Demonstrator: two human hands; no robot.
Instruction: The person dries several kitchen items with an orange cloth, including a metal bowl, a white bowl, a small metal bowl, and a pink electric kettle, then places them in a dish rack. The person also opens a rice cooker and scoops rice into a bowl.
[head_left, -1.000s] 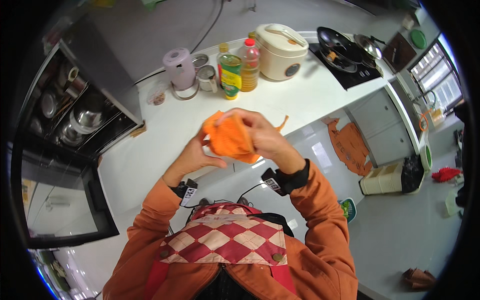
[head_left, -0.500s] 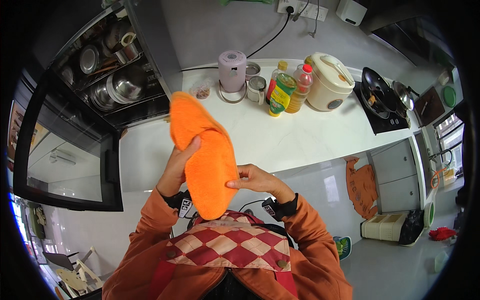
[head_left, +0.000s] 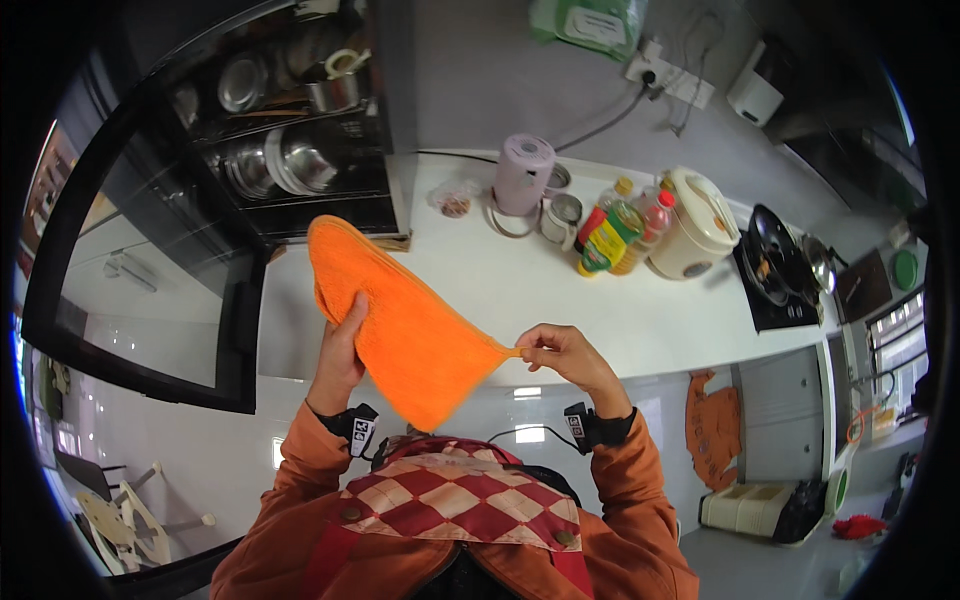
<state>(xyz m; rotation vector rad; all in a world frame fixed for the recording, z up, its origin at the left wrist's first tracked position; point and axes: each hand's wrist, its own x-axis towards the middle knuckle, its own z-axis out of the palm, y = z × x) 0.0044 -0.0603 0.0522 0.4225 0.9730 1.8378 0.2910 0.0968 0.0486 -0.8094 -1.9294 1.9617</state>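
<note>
A bright orange towel, folded and fluffy, hangs in the air in front of me, over the near edge of the white counter. My left hand grips it around its left side, thumb on top and the other fingers hidden underneath. With thumb and fingertips my right hand pinches a corner of the towel, pulling that corner out to a narrow point. The towel's far rounded end lies toward the open cabinet.
At the left, a cabinet door stands open beside racks of metal bowls. On the counter are a lilac kettle, a glass jar, bottles, a cream rice cooker and a black pan on the hob.
My right hand has moved right, drawing a towel corner out sideways. The towel has spread wider, and my left hand has shifted a little left. The whole view has turned slightly.
</note>
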